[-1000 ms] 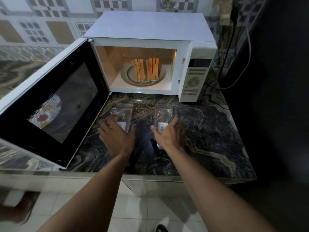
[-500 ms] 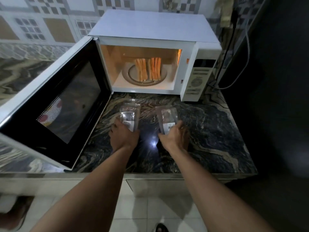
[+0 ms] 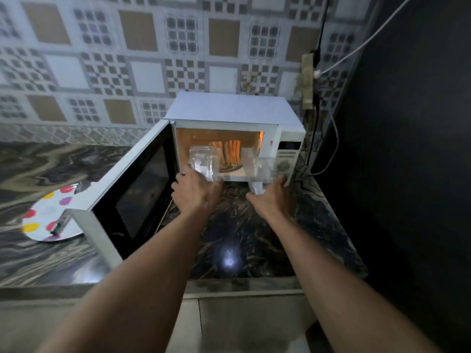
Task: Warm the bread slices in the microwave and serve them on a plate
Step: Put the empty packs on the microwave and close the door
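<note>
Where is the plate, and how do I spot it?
Find the white microwave with its door swung open. Left of that door, on the marbled counter, lies a round plate. It alone is white with red, yellow and purple spots.

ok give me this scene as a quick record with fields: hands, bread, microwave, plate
microwave: on the counter, door swung open to the left, inside lit
bread slices: standing on edge inside the microwave
left hand: holds left clear pack, raised before the opening
right hand: holds right clear pack, labelled, raised beside the other
plate: spotted, on the counter left of the door, no bread visible on it
task state: bread not yet served
</note>
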Demonstrator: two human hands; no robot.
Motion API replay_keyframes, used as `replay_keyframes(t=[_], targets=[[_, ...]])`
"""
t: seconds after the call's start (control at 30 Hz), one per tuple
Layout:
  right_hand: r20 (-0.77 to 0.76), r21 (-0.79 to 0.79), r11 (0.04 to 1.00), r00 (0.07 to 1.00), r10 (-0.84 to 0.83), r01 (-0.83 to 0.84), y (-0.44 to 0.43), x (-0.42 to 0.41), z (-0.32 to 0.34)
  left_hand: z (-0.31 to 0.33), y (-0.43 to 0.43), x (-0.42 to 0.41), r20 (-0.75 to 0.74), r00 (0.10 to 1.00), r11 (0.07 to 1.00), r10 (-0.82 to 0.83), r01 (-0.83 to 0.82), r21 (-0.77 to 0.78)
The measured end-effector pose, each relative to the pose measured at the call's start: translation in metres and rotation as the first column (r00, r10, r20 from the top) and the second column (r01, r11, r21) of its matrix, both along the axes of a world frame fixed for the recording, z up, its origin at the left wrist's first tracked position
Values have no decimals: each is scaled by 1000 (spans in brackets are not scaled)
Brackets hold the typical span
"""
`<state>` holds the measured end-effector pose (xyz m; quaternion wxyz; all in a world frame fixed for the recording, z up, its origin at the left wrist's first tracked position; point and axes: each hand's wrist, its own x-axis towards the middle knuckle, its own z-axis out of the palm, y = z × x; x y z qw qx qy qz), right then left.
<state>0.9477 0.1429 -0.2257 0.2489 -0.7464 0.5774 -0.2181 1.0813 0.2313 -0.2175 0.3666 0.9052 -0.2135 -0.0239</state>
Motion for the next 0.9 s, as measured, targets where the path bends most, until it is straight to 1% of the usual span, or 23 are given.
replay_keyframes(t=[0.13, 0.27, 0.37, 0.47, 0.63, 0.7, 0.8, 0.9], targets=[[54, -64, 998, 998, -15, 18, -4, 6, 42, 46, -2, 8, 64, 998, 1000, -12, 13, -20], [81, -114, 993, 997, -21, 31, -22, 19, 80, 75, -19, 28, 79, 997, 999, -15, 19, -47], [37, -117, 993, 999, -24, 28, -43, 32, 106, 92, -40, 44, 108, 994, 998, -14, 20, -54], [29, -134, 991, 1000, -12, 15, -70, 54, 122, 107, -68, 61, 109, 994, 998, -25, 30, -46], [17, -138, 990, 999, 27, -24, -119, 97, 126, 111, -124, 95, 66, 997, 1000, -29, 29, 5], [5, -141, 989, 999, 39, -38, -138, 114, 123, 108, -145, 107, 70, 997, 999, -15, 11, 46], [-35, -147, 988, 999, 41, -46, -165, 135, 116, 100, -174, 122, 88, 996, 994, -1, -9, 107], [-82, -142, 989, 996, 37, -49, -185, 151, 107, 88, -197, 134, 81, 997, 992, 8, -18, 128]])
